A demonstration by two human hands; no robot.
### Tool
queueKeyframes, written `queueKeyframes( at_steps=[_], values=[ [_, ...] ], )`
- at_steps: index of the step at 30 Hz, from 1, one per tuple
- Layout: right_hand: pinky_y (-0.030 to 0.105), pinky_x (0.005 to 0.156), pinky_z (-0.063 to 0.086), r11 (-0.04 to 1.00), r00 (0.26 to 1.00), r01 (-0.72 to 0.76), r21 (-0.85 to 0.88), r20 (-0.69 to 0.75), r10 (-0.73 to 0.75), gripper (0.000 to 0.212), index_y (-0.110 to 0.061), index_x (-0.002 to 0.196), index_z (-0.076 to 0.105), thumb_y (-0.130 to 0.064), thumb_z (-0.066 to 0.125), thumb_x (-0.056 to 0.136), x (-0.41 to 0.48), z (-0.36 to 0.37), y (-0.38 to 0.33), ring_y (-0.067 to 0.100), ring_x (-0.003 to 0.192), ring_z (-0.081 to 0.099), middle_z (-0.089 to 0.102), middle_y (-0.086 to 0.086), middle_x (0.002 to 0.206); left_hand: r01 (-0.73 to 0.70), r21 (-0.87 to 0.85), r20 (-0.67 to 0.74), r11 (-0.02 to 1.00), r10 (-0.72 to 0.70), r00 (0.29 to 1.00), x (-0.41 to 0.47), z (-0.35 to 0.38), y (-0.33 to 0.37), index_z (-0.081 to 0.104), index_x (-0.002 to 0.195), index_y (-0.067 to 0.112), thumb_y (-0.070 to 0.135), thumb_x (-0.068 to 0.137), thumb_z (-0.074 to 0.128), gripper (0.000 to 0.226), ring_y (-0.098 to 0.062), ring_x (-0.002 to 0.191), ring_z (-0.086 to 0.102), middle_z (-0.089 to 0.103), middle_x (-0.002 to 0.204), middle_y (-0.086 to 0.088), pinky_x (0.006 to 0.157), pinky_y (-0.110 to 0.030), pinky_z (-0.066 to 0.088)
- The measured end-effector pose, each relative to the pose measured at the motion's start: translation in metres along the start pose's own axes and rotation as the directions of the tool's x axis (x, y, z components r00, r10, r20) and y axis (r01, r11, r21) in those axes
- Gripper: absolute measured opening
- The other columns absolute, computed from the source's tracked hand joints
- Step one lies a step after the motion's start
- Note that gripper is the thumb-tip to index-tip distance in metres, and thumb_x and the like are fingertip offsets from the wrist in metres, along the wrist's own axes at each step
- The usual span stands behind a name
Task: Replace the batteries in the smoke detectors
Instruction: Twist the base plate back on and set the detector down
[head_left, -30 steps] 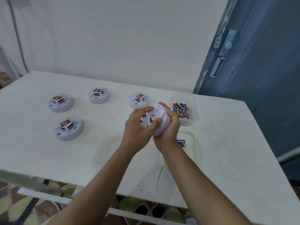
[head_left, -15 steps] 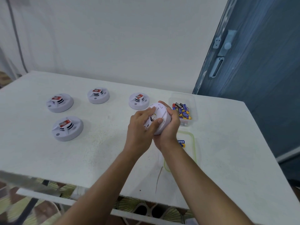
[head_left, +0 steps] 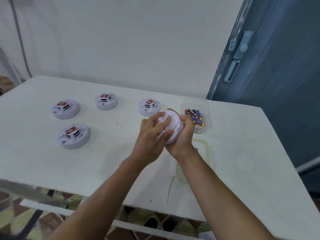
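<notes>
I hold a white round smoke detector (head_left: pixel 174 126) above the table, tilted with its flat back toward me. My right hand (head_left: pixel 183 135) cups it from below and behind, thumb curled over the far rim. My left hand (head_left: pixel 152 135) lies over its back, fingers and thumb curled round the plate. Several more white smoke detectors with red labels sit on the table: one at the near left (head_left: pixel 74 135), one at the far left (head_left: pixel 65 108), one at the back (head_left: pixel 106 100), one just behind my hands (head_left: pixel 149 106). A clear tub of batteries (head_left: pixel 196 116) stands to the right.
A clear lid with a green rim (head_left: pixel 207 153) lies on the white table (head_left: pixel 112 158) under my right wrist, a blue battery partly hidden on it. A blue door (head_left: pixel 270 66) stands at the right, a white wall behind. The table's near edge runs across the lower frame.
My left hand has slid further over the detector's back, covering more of it, and the detector has turned slightly in my grip. The other detectors have not moved.
</notes>
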State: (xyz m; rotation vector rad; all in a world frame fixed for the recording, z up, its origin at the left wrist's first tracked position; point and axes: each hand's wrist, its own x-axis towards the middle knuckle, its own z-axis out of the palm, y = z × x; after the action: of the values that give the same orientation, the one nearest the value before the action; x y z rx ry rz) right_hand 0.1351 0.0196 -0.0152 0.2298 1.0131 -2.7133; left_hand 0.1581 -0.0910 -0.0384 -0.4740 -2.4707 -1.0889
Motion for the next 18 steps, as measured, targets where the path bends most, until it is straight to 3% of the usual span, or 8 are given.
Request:
queueKeyframes(
  at_steps=[4, 8, 11, 15, 18],
  values=[
    [0.027, 0.062, 0.055, 1.0, 1.0, -0.021, -0.022, 0.017, 0.021, 0.038, -0.019, 0.091, 0.071, -0.036, 0.037, 0.093, 0.001, -0.005, 0.0, 0.025, 0.081, 0.066, 0.069, 0.008, 0.087, -0.041, 0.009, -0.009, 0.999, 0.041, 0.999, -0.007, 0.0, -0.003, 0.06, 0.129, 0.02, 0.034, 0.096, 0.05, 0.037, -0.023, 0.112, 0.045, 0.046, 0.145, -0.007, 0.086, -0.033, 0.045],
    [0.029, 0.063, 0.055, 0.997, 0.999, -0.047, -0.054, 0.012, 0.047, 0.037, -0.017, 0.099, 0.069, -0.036, 0.038, 0.093, 0.0, -0.009, -0.002, 0.025, 0.081, 0.066, 0.068, 0.009, 0.089, -0.068, 0.0, 0.008, 0.998, 0.068, 0.998, -0.015, 0.003, -0.008, 0.055, 0.132, 0.031, 0.028, 0.095, 0.053, 0.037, -0.014, 0.111, 0.037, 0.043, 0.147, -0.007, 0.087, -0.027, 0.037],
    [0.027, 0.062, 0.051, 0.996, 0.998, -0.057, -0.061, -0.016, 0.057, 0.038, -0.016, 0.098, 0.07, -0.037, 0.039, 0.092, 0.001, -0.012, -0.003, 0.022, 0.077, 0.065, 0.068, 0.007, 0.086, -0.08, -0.009, 0.036, 0.997, 0.081, 0.996, -0.019, 0.003, -0.008, 0.053, 0.136, 0.033, 0.021, 0.096, 0.051, 0.042, -0.021, 0.114, 0.042, 0.038, 0.153, -0.004, 0.089, -0.029, 0.039],
    [0.03, 0.067, 0.043, 0.995, 0.992, -0.092, -0.034, -0.095, 0.089, 0.041, -0.016, 0.083, 0.077, -0.042, 0.044, 0.089, 0.003, -0.013, -0.005, 0.023, 0.077, 0.063, 0.066, 0.007, 0.085, -0.102, -0.105, 0.067, 0.989, 0.11, 0.992, -0.023, -0.003, -0.012, 0.052, 0.14, 0.025, 0.025, 0.099, 0.051, 0.041, -0.012, 0.135, 0.039, 0.039, 0.153, 0.002, 0.105, -0.027, 0.039],
    [0.036, 0.075, 0.049, 0.992, 0.986, -0.128, -0.012, -0.109, 0.126, 0.042, -0.013, 0.092, 0.072, -0.043, 0.044, 0.093, 0.004, -0.013, -0.008, 0.027, 0.082, 0.065, 0.068, 0.012, 0.09, -0.144, -0.149, 0.089, 0.978, 0.158, 0.983, -0.024, -0.01, -0.014, 0.05, 0.142, 0.017, 0.028, 0.093, 0.063, 0.052, -0.011, 0.144, 0.031, 0.043, 0.151, 0.001, 0.114, -0.025, 0.032]
  ],
)
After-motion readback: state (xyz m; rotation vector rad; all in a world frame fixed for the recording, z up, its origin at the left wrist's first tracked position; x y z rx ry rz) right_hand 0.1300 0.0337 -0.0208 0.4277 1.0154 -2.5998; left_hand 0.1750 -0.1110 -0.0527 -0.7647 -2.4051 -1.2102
